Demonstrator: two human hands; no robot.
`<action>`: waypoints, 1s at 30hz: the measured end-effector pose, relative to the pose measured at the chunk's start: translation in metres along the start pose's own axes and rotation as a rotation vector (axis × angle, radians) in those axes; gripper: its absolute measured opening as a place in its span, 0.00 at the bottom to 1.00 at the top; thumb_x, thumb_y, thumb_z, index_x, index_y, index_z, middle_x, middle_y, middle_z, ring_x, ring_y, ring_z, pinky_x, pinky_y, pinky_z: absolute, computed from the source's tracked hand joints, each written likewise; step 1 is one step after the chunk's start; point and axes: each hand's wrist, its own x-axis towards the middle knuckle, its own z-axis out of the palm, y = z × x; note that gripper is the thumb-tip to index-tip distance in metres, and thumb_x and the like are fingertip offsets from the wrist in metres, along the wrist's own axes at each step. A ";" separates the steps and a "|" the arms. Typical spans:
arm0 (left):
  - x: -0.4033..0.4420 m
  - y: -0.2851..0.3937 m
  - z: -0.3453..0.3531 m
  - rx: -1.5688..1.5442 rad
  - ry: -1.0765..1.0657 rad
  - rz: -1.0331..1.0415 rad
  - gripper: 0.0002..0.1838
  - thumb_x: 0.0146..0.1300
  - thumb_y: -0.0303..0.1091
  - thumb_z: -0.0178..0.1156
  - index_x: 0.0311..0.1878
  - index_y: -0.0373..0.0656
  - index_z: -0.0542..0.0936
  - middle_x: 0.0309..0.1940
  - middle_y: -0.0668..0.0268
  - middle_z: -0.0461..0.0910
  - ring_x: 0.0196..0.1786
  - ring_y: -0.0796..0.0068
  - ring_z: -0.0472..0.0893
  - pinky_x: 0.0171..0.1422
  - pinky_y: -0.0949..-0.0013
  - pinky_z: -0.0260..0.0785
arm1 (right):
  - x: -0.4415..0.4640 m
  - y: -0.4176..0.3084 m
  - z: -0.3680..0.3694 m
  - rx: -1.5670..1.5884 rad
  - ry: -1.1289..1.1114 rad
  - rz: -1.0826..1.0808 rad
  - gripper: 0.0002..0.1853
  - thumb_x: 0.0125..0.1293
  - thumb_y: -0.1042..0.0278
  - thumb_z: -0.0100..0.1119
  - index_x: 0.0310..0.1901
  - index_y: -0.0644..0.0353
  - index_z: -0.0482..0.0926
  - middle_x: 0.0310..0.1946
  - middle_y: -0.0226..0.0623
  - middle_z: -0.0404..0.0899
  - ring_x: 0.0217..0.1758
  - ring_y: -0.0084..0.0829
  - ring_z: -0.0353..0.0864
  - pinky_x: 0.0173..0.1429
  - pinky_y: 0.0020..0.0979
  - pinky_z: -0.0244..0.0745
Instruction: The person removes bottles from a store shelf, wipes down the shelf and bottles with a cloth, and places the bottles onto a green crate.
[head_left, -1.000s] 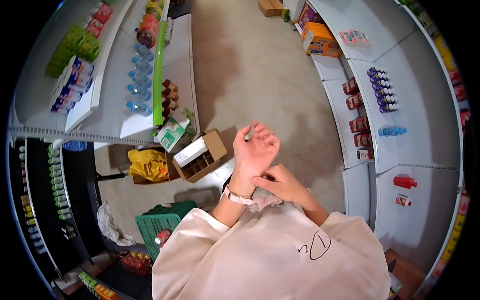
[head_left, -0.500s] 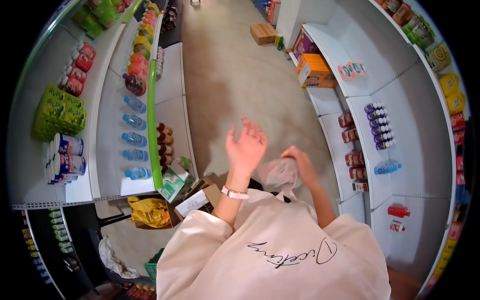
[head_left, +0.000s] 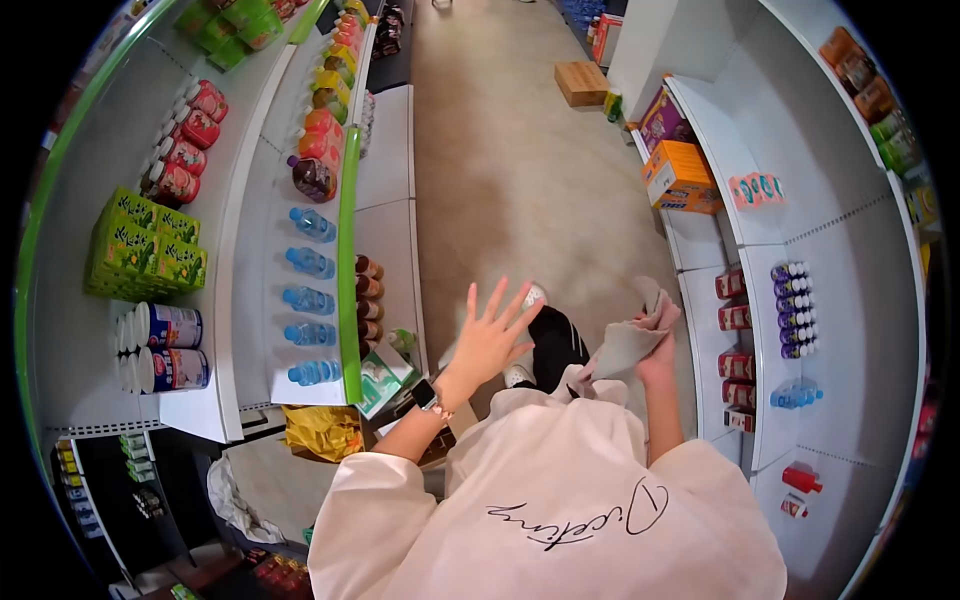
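My left hand (head_left: 490,340) is held out over the floor with its fingers spread and its back showing; it holds nothing. A dark-faced watch (head_left: 424,394) and a bracelet are on that wrist. My right hand (head_left: 657,362) is closed around a crumpled greyish-pink cloth (head_left: 628,345), which hangs in front of my body and partly hides its fingers. Below, between the hands, a dark trouser leg (head_left: 556,345) and a white shoe (head_left: 534,295) show.
At left, a shelf with a green edge (head_left: 350,270) carries water bottles (head_left: 309,299) and juice. The right shelves hold small purple bottles (head_left: 793,308), an orange box (head_left: 682,176) and red packs (head_left: 734,317). A cardboard box (head_left: 581,84) stands in the aisle; a yellow bag (head_left: 322,431) lies lower left.
My left hand has turned over and spread its fingers. My right hand has moved to the right with the cloth, which now stands out more clearly. The whole view has shifted somewhat.
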 end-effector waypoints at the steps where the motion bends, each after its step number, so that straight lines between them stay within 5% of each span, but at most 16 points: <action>1: 0.001 -0.010 0.000 0.025 -0.008 -0.003 0.40 0.58 0.56 0.59 0.71 0.55 0.59 0.73 0.62 0.53 0.75 0.48 0.48 0.73 0.34 0.36 | 0.011 0.005 0.015 -0.011 -0.003 0.002 0.18 0.65 0.40 0.50 0.46 0.42 0.77 0.34 0.30 0.77 0.40 0.30 0.77 0.49 0.39 0.75; 4: 0.014 -0.037 -0.010 -0.113 -0.028 -0.134 0.41 0.59 0.55 0.58 0.72 0.50 0.58 0.73 0.60 0.52 0.75 0.47 0.48 0.73 0.35 0.35 | 0.047 0.026 0.060 0.001 -0.099 0.120 0.18 0.68 0.43 0.48 0.48 0.44 0.76 0.37 0.30 0.77 0.41 0.31 0.77 0.52 0.41 0.74; 8: 0.053 -0.057 -0.030 -1.016 0.068 -0.310 0.43 0.61 0.47 0.61 0.73 0.43 0.51 0.72 0.49 0.51 0.75 0.49 0.49 0.76 0.52 0.41 | 0.060 0.067 0.168 -0.288 -0.224 0.302 0.22 0.71 0.48 0.42 0.57 0.53 0.72 0.49 0.32 0.77 0.52 0.34 0.76 0.60 0.42 0.69; 11: 0.088 -0.061 -0.015 -1.617 0.278 -0.462 0.37 0.64 0.38 0.60 0.72 0.41 0.55 0.69 0.52 0.56 0.73 0.60 0.53 0.75 0.60 0.46 | 0.079 0.095 0.246 -0.313 -0.295 0.558 0.27 0.71 0.47 0.40 0.62 0.58 0.68 0.57 0.35 0.72 0.60 0.34 0.70 0.64 0.41 0.64; 14: 0.093 -0.108 0.002 -1.423 0.384 -0.762 0.27 0.66 0.27 0.55 0.67 0.41 0.62 0.62 0.59 0.67 0.63 0.68 0.69 0.66 0.66 0.63 | 0.109 0.106 0.300 -0.423 -0.477 0.482 0.30 0.71 0.46 0.39 0.64 0.61 0.64 0.60 0.37 0.69 0.63 0.34 0.66 0.67 0.40 0.60; 16: 0.091 -0.154 0.003 -1.823 0.612 -1.052 0.19 0.67 0.26 0.51 0.60 0.40 0.68 0.52 0.63 0.74 0.52 0.74 0.77 0.54 0.72 0.72 | 0.121 0.106 0.347 -0.373 -0.607 0.531 0.34 0.71 0.46 0.38 0.66 0.68 0.58 0.65 0.46 0.61 0.69 0.39 0.58 0.71 0.43 0.52; 17: 0.093 -0.169 0.007 -1.693 0.698 -1.108 0.14 0.69 0.28 0.46 0.56 0.43 0.70 0.46 0.64 0.78 0.44 0.75 0.80 0.45 0.74 0.77 | 0.119 0.101 0.369 -0.352 -0.666 0.558 0.36 0.71 0.46 0.37 0.67 0.72 0.54 0.67 0.51 0.57 0.72 0.42 0.54 0.74 0.45 0.48; 21: 0.097 -0.225 -0.003 -1.786 0.819 -1.236 0.19 0.71 0.33 0.45 0.62 0.40 0.67 0.50 0.61 0.77 0.50 0.73 0.79 0.49 0.67 0.75 | 0.121 0.094 0.413 -0.353 -0.938 0.617 0.40 0.70 0.45 0.32 0.67 0.81 0.50 0.71 0.60 0.47 0.77 0.48 0.44 0.77 0.48 0.37; 24: 0.106 -0.247 -0.002 -1.793 0.863 -1.221 0.19 0.70 0.33 0.43 0.63 0.39 0.66 0.53 0.59 0.76 0.51 0.70 0.78 0.52 0.66 0.74 | 0.126 0.097 0.438 -0.307 -0.975 0.608 0.39 0.70 0.46 0.31 0.65 0.81 0.55 0.70 0.60 0.49 0.76 0.48 0.45 0.77 0.49 0.35; 28: 0.133 -0.256 -0.010 -1.802 0.718 -1.216 0.25 0.73 0.43 0.36 0.67 0.39 0.65 0.62 0.59 0.70 0.64 0.66 0.70 0.67 0.61 0.63 | 0.141 0.118 0.464 -0.327 -1.037 0.584 0.36 0.70 0.50 0.30 0.62 0.80 0.62 0.68 0.60 0.57 0.76 0.48 0.46 0.77 0.48 0.37; 30: 0.143 -0.264 -0.007 -1.882 0.743 -1.210 0.25 0.72 0.43 0.38 0.66 0.39 0.65 0.60 0.59 0.70 0.61 0.67 0.72 0.63 0.63 0.66 | 0.158 0.133 0.471 -0.353 -1.077 0.532 0.33 0.70 0.53 0.31 0.61 0.80 0.64 0.66 0.58 0.60 0.76 0.48 0.49 0.77 0.47 0.39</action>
